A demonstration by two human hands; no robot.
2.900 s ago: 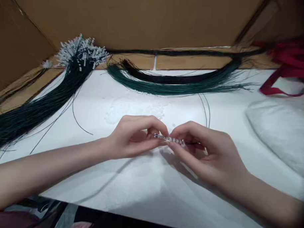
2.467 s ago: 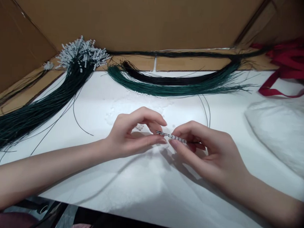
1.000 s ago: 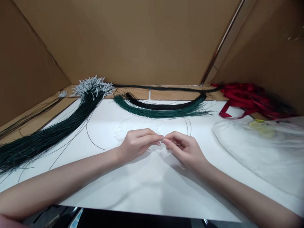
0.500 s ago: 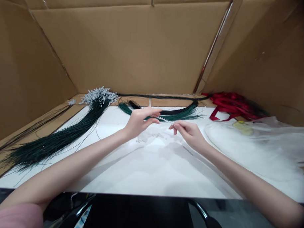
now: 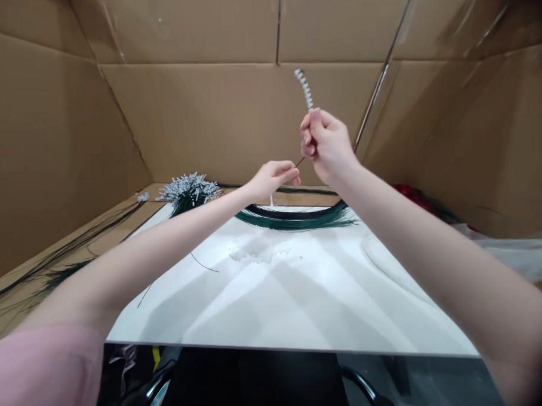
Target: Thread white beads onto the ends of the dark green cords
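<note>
Raised in front of the cardboard wall, my right hand (image 5: 329, 140) is closed around a beaded wire stem (image 5: 305, 89). White beads run in a slightly curved row out of the top of the fist. Lower and to the left, my left hand (image 5: 276, 178) pinches the thin dark wire that comes out below the right hand. Small loose white beads (image 5: 258, 250) are scattered on the white board (image 5: 267, 309) beneath. Behind the left hand lies a curved bundle of dark green wires (image 5: 297, 221).
A big bunch of white-beaded stems (image 5: 189, 188) lies at the left, partly behind my left arm. Dark wires (image 5: 96, 226) lie along the left edge. Red ribbon (image 5: 413, 199) and clear plastic (image 5: 513, 253) are at the right. Cardboard walls (image 5: 203, 118) enclose the board.
Both hands have risen from low over the board, the right one much higher. The beaded row now points up above the right hand, and the left hand has closed on the wire.
</note>
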